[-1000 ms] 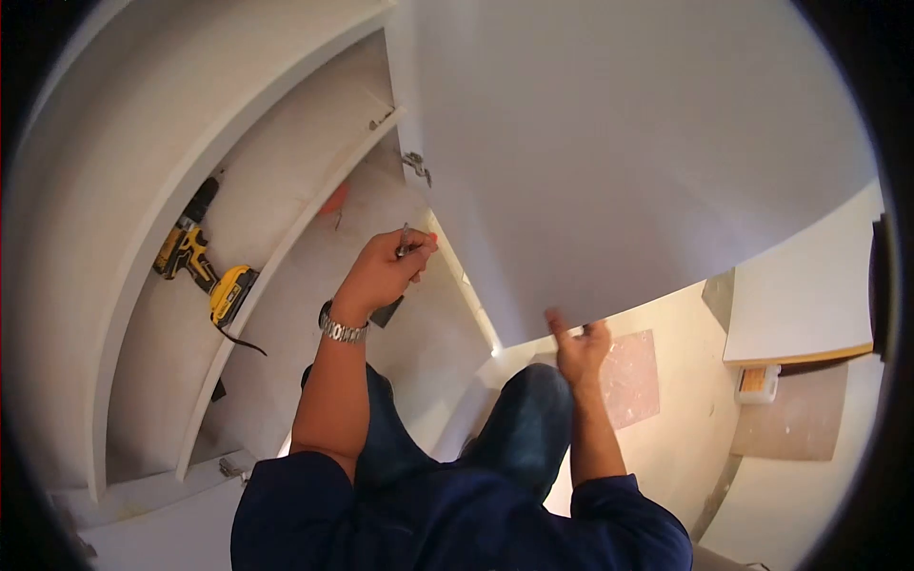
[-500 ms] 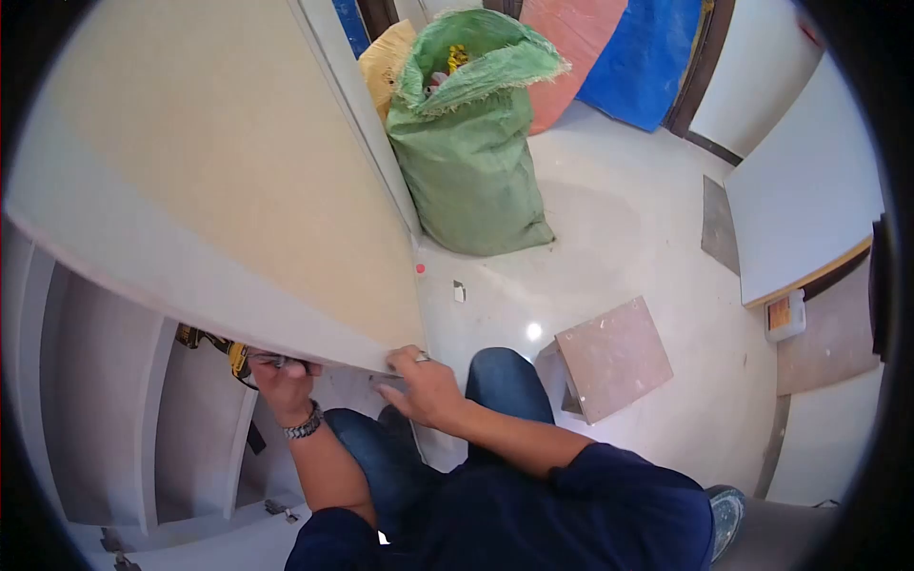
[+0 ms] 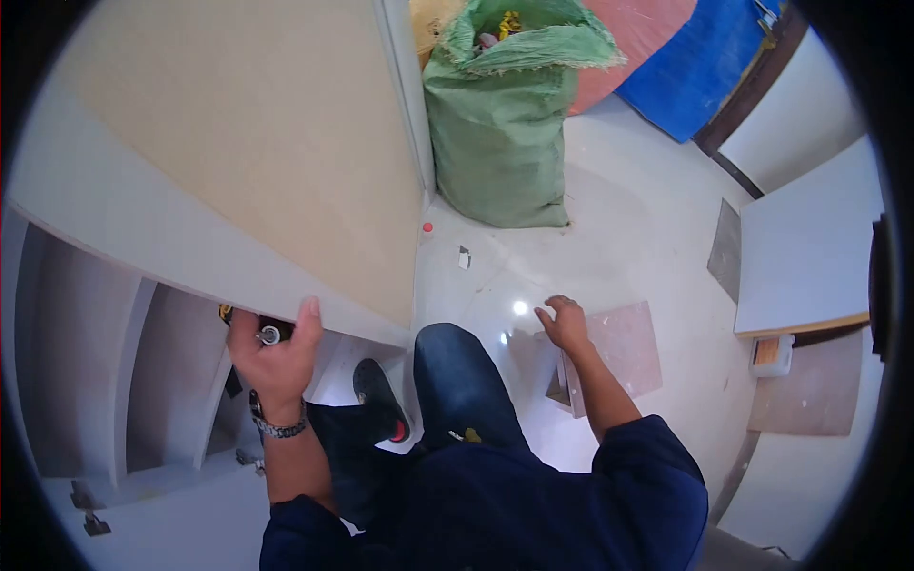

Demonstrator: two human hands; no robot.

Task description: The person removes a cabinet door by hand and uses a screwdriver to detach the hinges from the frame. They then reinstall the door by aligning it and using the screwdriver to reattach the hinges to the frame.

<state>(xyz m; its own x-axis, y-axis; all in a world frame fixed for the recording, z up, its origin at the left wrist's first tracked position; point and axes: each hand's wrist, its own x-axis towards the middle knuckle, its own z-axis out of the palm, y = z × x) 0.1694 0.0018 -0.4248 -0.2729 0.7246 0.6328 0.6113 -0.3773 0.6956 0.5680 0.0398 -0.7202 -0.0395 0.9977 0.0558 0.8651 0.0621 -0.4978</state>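
Note:
My left hand [image 3: 274,366], with a watch on its wrist, is at the lower edge of a large pale cabinet door panel [image 3: 276,181]. Its thumb lies over that edge, and the fingers curl around a yellow-and-black cordless drill [image 3: 270,335]. Only the drill's tip and a bit of yellow body show; the panel and hand hide the rest. Over the floor, my right hand [image 3: 565,322] is held away from the panel, fingers apart and holding nothing. Just beyond it stands a small pinkish board stool [image 3: 624,347].
Open cabinet shelves [image 3: 133,371] with metal hinges [image 3: 93,509] lie at the left. A stuffed green sack [image 3: 500,143] stands ahead on the glossy floor. A small white piece [image 3: 464,257] and red cap [image 3: 427,227] lie nearby. At right are a white jug [image 3: 773,356] and panels [image 3: 804,238].
My right hand has left the panel's edge and moved right, toward the stool. My left hand has turned with the drill, thumb now on the panel edge. The camera view has shifted.

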